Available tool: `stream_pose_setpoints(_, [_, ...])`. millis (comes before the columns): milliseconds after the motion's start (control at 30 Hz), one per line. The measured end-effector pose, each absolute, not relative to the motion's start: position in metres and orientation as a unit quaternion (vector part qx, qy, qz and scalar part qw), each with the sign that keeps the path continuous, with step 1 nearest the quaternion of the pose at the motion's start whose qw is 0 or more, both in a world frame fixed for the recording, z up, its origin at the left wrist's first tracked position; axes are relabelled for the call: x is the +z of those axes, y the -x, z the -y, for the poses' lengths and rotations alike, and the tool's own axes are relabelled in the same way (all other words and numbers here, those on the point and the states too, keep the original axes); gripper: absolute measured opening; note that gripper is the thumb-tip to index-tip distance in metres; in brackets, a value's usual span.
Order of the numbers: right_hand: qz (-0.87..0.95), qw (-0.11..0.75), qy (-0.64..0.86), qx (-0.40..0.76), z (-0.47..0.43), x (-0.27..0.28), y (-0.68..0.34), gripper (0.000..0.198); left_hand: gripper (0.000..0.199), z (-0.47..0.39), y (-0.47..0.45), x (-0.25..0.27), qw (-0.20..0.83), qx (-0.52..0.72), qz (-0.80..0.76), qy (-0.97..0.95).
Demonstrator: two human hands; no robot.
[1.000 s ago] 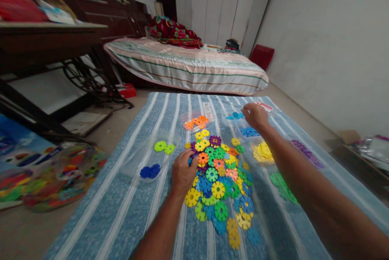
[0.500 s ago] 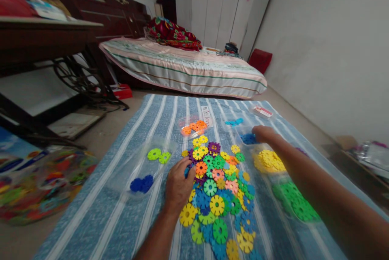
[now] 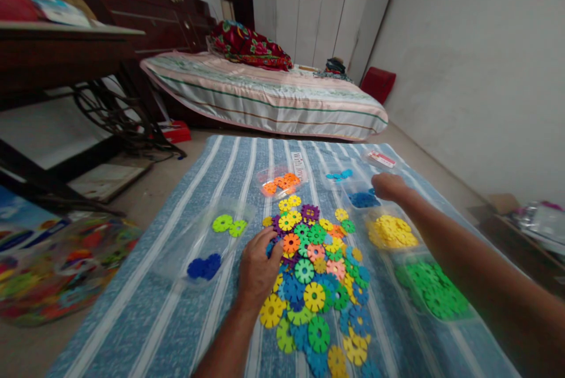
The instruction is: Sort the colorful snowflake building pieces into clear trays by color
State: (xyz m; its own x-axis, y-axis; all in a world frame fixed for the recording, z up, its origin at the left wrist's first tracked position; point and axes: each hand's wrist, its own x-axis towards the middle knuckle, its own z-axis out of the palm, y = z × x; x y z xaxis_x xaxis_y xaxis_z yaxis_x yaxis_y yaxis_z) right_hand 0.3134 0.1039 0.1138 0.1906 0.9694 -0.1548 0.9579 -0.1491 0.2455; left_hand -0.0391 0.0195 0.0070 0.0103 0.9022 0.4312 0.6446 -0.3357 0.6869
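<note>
A pile of notched plastic discs (image 3: pixel 304 271) in many colours lies on the striped cloth. At its left edge is my left hand (image 3: pixel 259 260), fingers bent, with a blue disc (image 3: pixel 269 248) showing between thumb and forefinger. My right hand (image 3: pixel 389 187) is closed over the right rim of a clear box with blue discs (image 3: pixel 361 199); what its fingers hold is hidden. Nearby boxes hold light blue discs (image 3: pixel 339 176), yellow discs (image 3: pixel 392 231) and green discs (image 3: pixel 435 291). Orange discs (image 3: pixel 281 183) sit in a box behind the pile.
Clear containers on the left hold lime discs (image 3: pixel 223 223) and dark blue discs (image 3: pixel 204 267). A small clear box with a red and white label (image 3: pixel 381 159) stands at the far right. A bag of coloured pieces (image 3: pixel 66 266) lies on the left; a bed (image 3: pixel 265 98) stands beyond.
My right hand has drawn back slightly up and to the right from the blue discs, uncovering more of their box. My left hand has hardly moved.
</note>
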Motion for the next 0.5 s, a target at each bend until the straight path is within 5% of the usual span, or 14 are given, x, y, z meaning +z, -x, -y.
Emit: stream_pose_setpoints(500, [-0.675,0.067,-0.722,0.137,-0.096,0.163,-0.256,0.031,0.027,-0.02,0.039,0.008,0.141,0.429,-0.55,-0.703])
